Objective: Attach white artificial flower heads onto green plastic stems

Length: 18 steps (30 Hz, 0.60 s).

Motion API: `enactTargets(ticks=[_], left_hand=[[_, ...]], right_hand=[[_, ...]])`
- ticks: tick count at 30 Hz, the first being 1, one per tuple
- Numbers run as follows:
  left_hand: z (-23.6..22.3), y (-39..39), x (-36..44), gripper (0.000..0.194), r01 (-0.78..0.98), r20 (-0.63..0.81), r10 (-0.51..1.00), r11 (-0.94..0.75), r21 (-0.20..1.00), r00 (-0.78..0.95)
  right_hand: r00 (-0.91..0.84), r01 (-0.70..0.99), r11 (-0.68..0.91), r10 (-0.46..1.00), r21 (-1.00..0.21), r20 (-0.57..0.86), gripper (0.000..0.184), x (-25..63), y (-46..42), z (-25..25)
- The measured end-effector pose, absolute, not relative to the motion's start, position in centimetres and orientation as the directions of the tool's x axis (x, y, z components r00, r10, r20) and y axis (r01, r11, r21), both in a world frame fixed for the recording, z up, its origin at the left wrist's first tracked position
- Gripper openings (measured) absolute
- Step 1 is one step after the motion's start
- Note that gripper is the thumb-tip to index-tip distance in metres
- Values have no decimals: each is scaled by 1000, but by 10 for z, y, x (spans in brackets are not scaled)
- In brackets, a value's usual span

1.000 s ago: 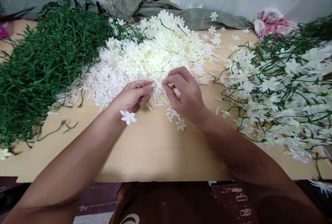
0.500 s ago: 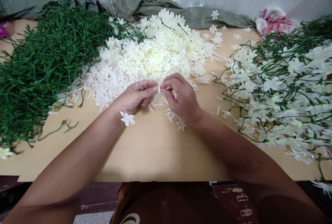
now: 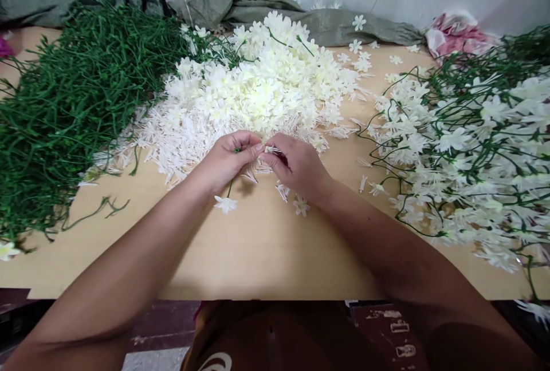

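Note:
My left hand [image 3: 238, 155] is closed around a green artificial flower stem, with a white flower [image 3: 226, 204] hanging from it below the palm. Its thumb and forefinger meet the fingertips of my right hand [image 3: 296, 164]. The right hand pinches a small white flower piece [image 3: 271, 149], whose thin white strands show between the fingers; the rest is hidden. Just beyond both hands lies a heap of loose white flower heads [image 3: 275, 87], with white stamen pieces [image 3: 180, 142] at its near left side. A single white flower [image 3: 301, 206] rests on the board beneath my right wrist.
A large pile of green stems [image 3: 86, 85] covers the left. At right lie assembled white flowers on stems [image 3: 455, 142]. Grey-green cloth [image 3: 335, 26] runs along the wall, near a pink and white cloth [image 3: 459, 36]. The tan board's [image 3: 266, 268] front edge is close to my body.
The right hand's fingers have turned, bringing thin white strands into view at the fingertips. The flower hanging from my left hand has swung right and slightly down.

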State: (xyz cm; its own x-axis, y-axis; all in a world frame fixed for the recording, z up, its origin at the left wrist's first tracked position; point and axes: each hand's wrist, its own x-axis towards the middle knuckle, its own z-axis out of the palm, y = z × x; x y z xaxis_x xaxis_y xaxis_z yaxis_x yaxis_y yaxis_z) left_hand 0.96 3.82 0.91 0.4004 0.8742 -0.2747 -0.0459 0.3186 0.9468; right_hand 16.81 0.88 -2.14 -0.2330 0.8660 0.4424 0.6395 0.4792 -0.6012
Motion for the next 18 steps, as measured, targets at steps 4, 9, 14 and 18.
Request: enactTargets(ticks=[4,9,14,18], left_hand=[[11,38,10,29,-41,-250,882,289,956,400],[14,36,12,22,-69,-236,877,291,954,419],[12,34,14,18,92,-137,907,109,990,398],[13,31,15,20,171,-65,916,-4,985,396]], right_hand=[[-243,579,494,864,-649,441,19,169,11,-19],[-207,401,330,941,-854,266,27,166,8,-17],[-132,302,175,981,-937,141,42,161,4,-13],[-133,361,187,980,-914,148,49,160,3,-10]])
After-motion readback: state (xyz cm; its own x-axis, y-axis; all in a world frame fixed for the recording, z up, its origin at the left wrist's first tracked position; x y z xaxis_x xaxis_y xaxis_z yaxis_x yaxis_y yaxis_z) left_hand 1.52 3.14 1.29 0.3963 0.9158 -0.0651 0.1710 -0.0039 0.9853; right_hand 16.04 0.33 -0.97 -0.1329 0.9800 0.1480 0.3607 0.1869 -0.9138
